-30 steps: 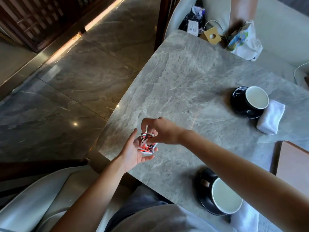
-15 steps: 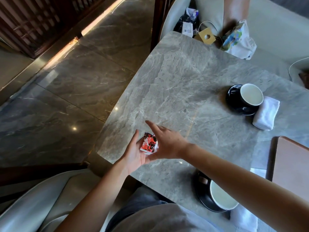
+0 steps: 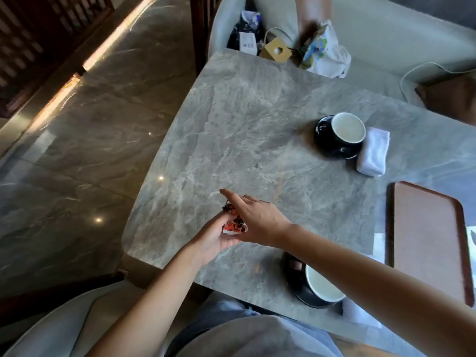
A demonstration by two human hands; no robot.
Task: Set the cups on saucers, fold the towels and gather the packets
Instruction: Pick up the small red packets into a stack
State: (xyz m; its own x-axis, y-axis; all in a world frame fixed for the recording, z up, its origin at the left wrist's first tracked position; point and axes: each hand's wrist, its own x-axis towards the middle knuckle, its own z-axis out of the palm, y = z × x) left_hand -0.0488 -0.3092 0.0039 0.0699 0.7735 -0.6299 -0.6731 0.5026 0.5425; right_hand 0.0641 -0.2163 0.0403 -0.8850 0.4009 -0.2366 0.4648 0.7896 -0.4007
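Head view looks down at a gray stone table [image 3: 244, 124]. Near its left front corner, the left hand [image 3: 216, 235] holds a small bunch of red, black and white packets [image 3: 234, 225], with its fingers curled round them from below. The right hand [image 3: 257, 220] lies on top of the packets with its fingers out straight, and the pointing finger sticks forward.

Far off on the right, a white cup [image 3: 347, 127] sits on a black saucer [image 3: 332, 148]. A folded white towel [image 3: 373, 155] lies just beside it. Close to the person, another cup [image 3: 322, 284] sits on its saucer [image 3: 298, 287], partly hidden by the right arm. A brown tray [image 3: 427, 238] lies at the right edge.
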